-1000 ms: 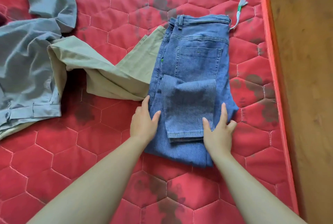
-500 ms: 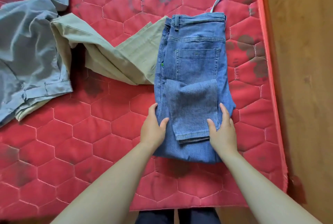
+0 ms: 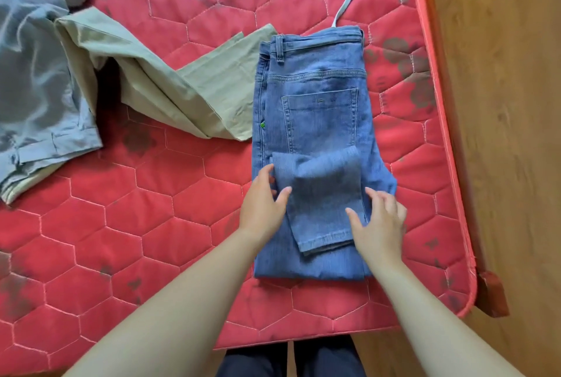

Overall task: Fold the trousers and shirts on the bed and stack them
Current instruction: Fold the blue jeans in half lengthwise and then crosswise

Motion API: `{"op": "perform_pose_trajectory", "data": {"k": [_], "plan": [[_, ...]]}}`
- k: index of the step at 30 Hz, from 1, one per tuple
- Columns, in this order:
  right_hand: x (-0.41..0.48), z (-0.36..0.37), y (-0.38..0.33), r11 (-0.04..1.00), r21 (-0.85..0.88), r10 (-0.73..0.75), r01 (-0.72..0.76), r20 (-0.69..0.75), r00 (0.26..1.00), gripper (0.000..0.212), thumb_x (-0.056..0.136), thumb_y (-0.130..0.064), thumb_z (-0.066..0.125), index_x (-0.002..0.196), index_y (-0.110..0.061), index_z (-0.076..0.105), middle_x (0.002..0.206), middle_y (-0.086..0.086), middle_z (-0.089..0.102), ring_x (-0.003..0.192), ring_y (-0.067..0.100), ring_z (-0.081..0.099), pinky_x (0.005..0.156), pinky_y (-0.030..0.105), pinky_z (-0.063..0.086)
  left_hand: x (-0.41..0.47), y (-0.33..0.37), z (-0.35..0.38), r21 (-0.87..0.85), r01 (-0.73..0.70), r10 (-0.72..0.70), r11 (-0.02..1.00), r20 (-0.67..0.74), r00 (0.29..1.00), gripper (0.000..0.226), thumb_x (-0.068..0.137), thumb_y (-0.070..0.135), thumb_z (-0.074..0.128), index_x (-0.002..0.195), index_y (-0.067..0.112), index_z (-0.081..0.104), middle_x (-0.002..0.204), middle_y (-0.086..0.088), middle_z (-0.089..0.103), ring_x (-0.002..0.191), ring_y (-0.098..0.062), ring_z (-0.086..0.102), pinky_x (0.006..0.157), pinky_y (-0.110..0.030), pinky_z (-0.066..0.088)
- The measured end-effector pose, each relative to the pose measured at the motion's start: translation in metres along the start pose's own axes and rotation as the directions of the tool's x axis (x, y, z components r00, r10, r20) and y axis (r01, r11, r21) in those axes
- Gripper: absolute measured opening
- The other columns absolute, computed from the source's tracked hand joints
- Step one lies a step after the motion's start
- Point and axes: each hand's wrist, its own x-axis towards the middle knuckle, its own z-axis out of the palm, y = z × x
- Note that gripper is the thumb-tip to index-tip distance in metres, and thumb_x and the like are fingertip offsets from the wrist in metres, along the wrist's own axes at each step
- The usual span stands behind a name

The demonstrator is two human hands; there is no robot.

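Jeans (image 3: 318, 109) lie under our fingers on the red quilted mattress (image 3: 151, 224), close to its right edge. The waistband is beyond our fingertips and the doubled fold is back by our wrists. The leg ends (image 3: 321, 194) are turned up over the seat, so their hem sits between our two hands.

Our left hand (image 3: 262, 209) lies flat along the left edge of the denim, fingers straight and close together, thumb spread onto the turned-up legs. Our right hand (image 3: 379, 224) rests on the right side of that flap with its fingers fanned wide. It is blurred, so the fingertips may be pressing the cloth or only skimming it. Neither hand grips anything.

We judge this pair about one fold short of finished: halved lengthwise, legs brought up, but long enough to take another fold toward the waistband.

Most of the task is left. Out to the left of our left fingers, khaki trousers (image 3: 182, 91) sprawl unfolded, one leg reaching the jeans' left edge. Farther left, grey trousers (image 3: 36, 88) lie crumpled, partly over the khaki pair. No stack has been started, and we see no shirt in view.
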Motion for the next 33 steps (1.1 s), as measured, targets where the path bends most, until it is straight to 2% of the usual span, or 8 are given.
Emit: {"op": "perform_pose_trajectory", "data": {"k": [3, 7, 10, 13, 16, 24, 30, 33], "plan": [[0.007, 0.005, -0.006, 0.99, -0.033, 0.137, -0.135, 0.06, 0.989, 0.053, 0.08, -0.038, 0.068, 0.128, -0.025, 0.052, 0.112, -0.006, 0.06, 0.116, 0.022, 0.041, 0.101, 0.047, 0.025, 0.006, 0.005, 0.01, -0.026, 0.097, -0.098, 0.995, -0.01, 0.995, 0.062, 0.088, 0.029, 0.062, 0.141, 0.019, 0.031, 0.126, -0.004, 0.055, 0.097, -0.019, 0.057, 0.087, -0.03, 0.043], [0.011, 0.001, -0.009, 0.972, -0.194, 0.157, -0.131, 0.122, 0.98, 0.026, 0.081, -0.049, 0.062, 0.093, -0.027, 0.059, 0.074, -0.011, 0.052, 0.105, 0.019, 0.045, 0.093, 0.041, 0.022, 0.01, 0.01, 0.015, -0.026, 0.147, -0.148, 0.989, -0.018, 0.989, 0.062, 0.088, 0.026, 0.062, 0.141, 0.018, 0.029, 0.126, -0.009, 0.054, 0.111, -0.029, 0.055, 0.097, -0.041, 0.042], [0.01, -0.009, -0.01, 0.953, -0.287, 0.156, -0.099, 0.183, 0.971, 0.031, 0.083, -0.055, 0.057, 0.09, -0.026, 0.066, 0.094, -0.01, 0.058, 0.106, 0.021, 0.042, 0.092, 0.041, 0.024, 0.011, 0.012, 0.009, -0.052, 0.111, -0.111, 0.993, -0.005, 0.994, 0.058, 0.087, 0.023, 0.063, 0.137, 0.017, 0.034, 0.118, -0.007, 0.06, 0.106, -0.027, 0.058, 0.093, -0.041, 0.044], [0.013, -0.033, -0.023, 0.985, -0.152, 0.08, -0.078, 0.002, 0.997, 0.026, 0.078, -0.05, 0.067, 0.083, -0.025, 0.07, 0.103, -0.012, 0.055, 0.104, 0.019, 0.04, 0.091, 0.041, 0.024, 0.017, 0.024, -0.005, -0.097, 0.075, -0.079, 0.992, -0.042, 0.996, 0.053, 0.085, 0.024, 0.064, 0.132, 0.018, 0.041, 0.095, 0.004, 0.06, 0.084, -0.016, 0.06, 0.08, -0.031, 0.047], [0.039, -0.072, -0.056, 0.985, 0.172, -0.011, 0.03, -0.107, 0.994, 0.024, 0.078, -0.041, 0.068, 0.069, -0.02, 0.061, 0.07, -0.011, 0.057, 0.07, 0.012, 0.05, 0.065, 0.028, 0.032, 0.04, 0.051, -0.024, -0.134, 0.022, -0.033, 0.991, -0.085, 0.996, 0.049, 0.087, 0.026, 0.062, 0.131, 0.021, 0.041, 0.083, 0.015, 0.052, 0.071, 0.0, 0.054, 0.064, -0.013, 0.038], [0.168, -0.102, -0.146, 0.766, 0.639, 0.03, -0.07, 0.074, 0.997, 0.019, 0.091, -0.024, 0.057, 0.108, -0.019, 0.053, 0.094, 0.006, 0.07, 0.06, 0.011, 0.064, 0.069, 0.038, 0.051, 0.098, 0.099, -0.072, -0.119, -0.055, 0.045, 0.991, -0.084, 0.995, 0.041, 0.095, 0.032, 0.047, 0.134, 0.02, 0.042, 0.109, 0.009, 0.053, 0.089, -0.008, 0.053, 0.082, -0.032, 0.044], [0.164, -0.065, -0.109, 0.923, 0.367, -0.14, 0.117, 0.035, 0.99, 0.043, 0.082, 0.004, 0.043, 0.117, -0.017, 0.056, 0.108, 0.004, 0.059, 0.088, 0.021, 0.059, 0.088, 0.034, 0.047, 0.103, 0.076, -0.052, -0.041, -0.127, 0.125, 0.991, -0.049, 0.991, 0.034, 0.092, 0.027, 0.055, 0.124, 0.018, 0.051, 0.115, 0.001, 0.054, 0.099, -0.012, 0.056, 0.081, -0.018, 0.036], [0.157, -0.051, -0.089, 0.918, 0.372, -0.166, 0.137, 0.046, 0.985, 0.048, 0.08, 0.003, 0.055, 0.123, -0.019, 0.052, 0.109, 0.002, 0.054, 0.072, 0.01, 0.057, 0.069, 0.011, 0.043, 0.101, 0.064, -0.041, 0.012, -0.202, 0.201, 0.979, 0.013, 0.979, 0.035, 0.089, 0.027, 0.06, 0.121, 0.018, 0.053, 0.112, 0.001, 0.055, 0.096, -0.009, 0.054, 0.082, -0.015, 0.035]]}}
